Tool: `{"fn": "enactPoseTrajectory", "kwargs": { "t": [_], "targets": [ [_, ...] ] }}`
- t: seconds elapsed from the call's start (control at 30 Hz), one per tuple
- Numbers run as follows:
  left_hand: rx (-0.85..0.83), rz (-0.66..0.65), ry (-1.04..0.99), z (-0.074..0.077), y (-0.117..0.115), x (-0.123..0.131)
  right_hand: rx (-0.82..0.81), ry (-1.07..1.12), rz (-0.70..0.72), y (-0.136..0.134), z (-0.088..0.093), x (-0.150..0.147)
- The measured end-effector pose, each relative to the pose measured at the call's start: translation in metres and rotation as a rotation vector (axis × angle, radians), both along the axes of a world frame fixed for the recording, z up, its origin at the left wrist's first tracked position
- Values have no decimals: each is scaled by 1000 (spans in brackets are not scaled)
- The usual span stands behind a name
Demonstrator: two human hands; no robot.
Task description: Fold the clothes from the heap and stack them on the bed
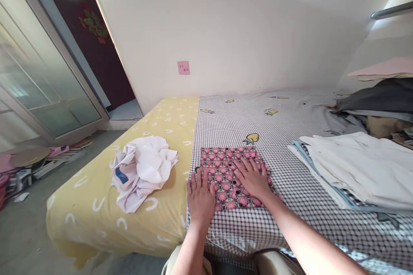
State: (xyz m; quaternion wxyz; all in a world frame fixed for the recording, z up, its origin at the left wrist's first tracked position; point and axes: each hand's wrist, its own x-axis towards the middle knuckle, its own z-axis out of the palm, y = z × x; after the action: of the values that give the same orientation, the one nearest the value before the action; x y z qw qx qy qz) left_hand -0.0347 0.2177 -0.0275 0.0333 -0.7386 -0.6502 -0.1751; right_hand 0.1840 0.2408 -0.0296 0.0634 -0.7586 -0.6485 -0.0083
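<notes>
A folded pink flower-patterned cloth (226, 159) lies flat on the black-and-white checked sheet (290, 111) of the bed. My left hand (200, 195) lies flat with fingers stretched out on the cloth's left edge. My right hand (252, 177) rests palm down, fingers spread, on the middle of the cloth. Neither hand holds anything.
A crumpled white garment (142, 169) sits on the yellow sheet (97, 206) to the left. Folded white and pale clothes (361, 167) are stacked at the right, with darker piled clothes (380, 99) behind. A pink note (183, 67) hangs on the wall. Books and clutter (35, 163) lie on the floor at left.
</notes>
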Motion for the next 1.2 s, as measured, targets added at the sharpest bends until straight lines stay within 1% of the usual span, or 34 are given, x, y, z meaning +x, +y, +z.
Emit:
{"fn": "enactPoseTrajectory", "kwargs": {
  "t": [0.07,0.13,0.23,0.3,0.4,0.47,0.53,0.63,0.73,0.8,0.83,0.87,0.93,1.0,1.03,1.1,1.17,1.2],
  "targets": [
    [-11,16,4,0,-2,-5,-9,16,-2,2,2,1],
    [-8,24,-9,0,-3,-6,-52,53,-1,3,6,5],
    [1,34,-27,-2,-2,-4,-115,99,63,1,10,17],
    [6,38,-40,-3,-1,-4,-71,67,92,-5,9,28],
    [16,43,-48,-4,-1,-4,38,-5,33,-15,2,38],
    [25,43,-30,-4,-1,-4,45,-5,5,-18,-2,40],
    [24,43,8,-3,-2,-5,31,23,10,-19,-4,39],
    [-32,55,65,2,1,-8,57,71,25,-15,-7,37],
    [-166,60,80,12,11,-11,105,96,35,-12,-13,36],
    [-244,93,68,23,20,-10,127,106,37,-12,-16,36],
    [-254,118,63,29,25,-8,136,113,37,-12,-16,36],
    [-239,141,61,36,30,-4,139,123,38,-12,-17,36],
    [-150,154,71,48,40,8,140,146,38,-12,-15,35],
    [-38,101,105,57,49,24,132,162,38,-13,-11,34],
    [9,61,127,59,54,31,129,168,38,-13,-9,33],
    [65,-30,180,57,64,42,122,181,42,-14,-5,33],
    [47,-94,222,49,77,45,120,200,44,-15,-3,32],
    [2,-93,223,44,83,44,123,210,43,-15,-2,32]
  ]
}}
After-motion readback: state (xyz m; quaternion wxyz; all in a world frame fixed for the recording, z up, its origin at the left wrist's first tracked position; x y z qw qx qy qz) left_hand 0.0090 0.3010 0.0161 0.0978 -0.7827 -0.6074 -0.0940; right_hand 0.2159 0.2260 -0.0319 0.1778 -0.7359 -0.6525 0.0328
